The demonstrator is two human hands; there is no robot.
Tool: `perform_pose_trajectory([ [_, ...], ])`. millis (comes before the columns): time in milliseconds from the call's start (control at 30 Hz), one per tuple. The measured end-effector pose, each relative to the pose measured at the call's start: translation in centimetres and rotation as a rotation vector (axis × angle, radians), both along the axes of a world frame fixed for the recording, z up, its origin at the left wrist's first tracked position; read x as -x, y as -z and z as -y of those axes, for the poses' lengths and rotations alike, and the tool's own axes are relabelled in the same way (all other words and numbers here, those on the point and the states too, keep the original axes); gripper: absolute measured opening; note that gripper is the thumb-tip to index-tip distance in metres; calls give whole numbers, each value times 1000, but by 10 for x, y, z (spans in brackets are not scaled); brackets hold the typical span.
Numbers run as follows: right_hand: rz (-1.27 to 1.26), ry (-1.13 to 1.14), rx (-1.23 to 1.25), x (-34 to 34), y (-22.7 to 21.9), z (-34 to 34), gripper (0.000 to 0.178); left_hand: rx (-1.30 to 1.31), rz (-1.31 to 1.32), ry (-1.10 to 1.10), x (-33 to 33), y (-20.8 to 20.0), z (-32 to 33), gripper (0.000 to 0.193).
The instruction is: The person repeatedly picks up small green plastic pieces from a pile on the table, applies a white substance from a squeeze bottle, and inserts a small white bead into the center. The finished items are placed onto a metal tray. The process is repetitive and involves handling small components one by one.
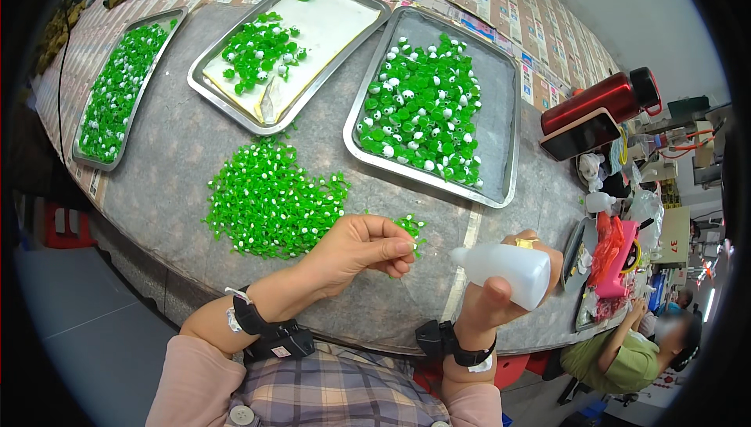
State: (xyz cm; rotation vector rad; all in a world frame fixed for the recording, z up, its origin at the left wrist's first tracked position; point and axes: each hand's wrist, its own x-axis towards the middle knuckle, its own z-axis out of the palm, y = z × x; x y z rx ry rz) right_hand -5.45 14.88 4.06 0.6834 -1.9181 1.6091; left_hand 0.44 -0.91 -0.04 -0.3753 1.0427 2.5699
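My left hand [361, 249] is closed in a pinch, with a small green plastic piece with a white tip [415, 245] at its fingertips. My right hand [485, 302] wraps around a translucent white squeeze bottle [512, 270], which is tilted so its nozzle points left toward the pinched piece. A small gap separates nozzle and piece. Just left of my left hand, a heap of small green pieces with white dots [270, 200] lies on the grey table. A few more green pieces [408, 226] lie right behind my left fingertips.
Behind the heap stand a paper-lined metal tray [344, 12] and a larger tray [508, 145] of green pieces with white, eye-like balls [426, 106]. A narrow tray [117, 95] is at far left. A phone [580, 136] leans by a red flask [598, 102]. Another person [626, 353] sits at right.
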Motion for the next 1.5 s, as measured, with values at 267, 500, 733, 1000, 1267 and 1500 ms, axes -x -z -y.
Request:
perform_pose_trajectory([
  [267, 85, 48, 121, -8, -3, -2, 60, 154, -131, -102, -2, 0, -2, 13],
  [500, 70, 57, 83, -4, 0, 1, 60, 463, -257, -205, -5, -8, -5, 11],
  [733, 109, -9, 40, -5, 1, 0, 58, 463, -302, -242, -6, -6, -5, 10],
  [1000, 152, 199, 178, 17, -19, -26, 50, 470, -309, -286, -5, -4, -7, 10],
  [1267, 578, 85, -38, 69, 19, -94, 34, 268, -204, -270, -3, -3, -3, 11],
  [1500, 561, 105, -112, 67, 44, -114, 38, 235, -189, -337, -1, -5, -3, 9],
])
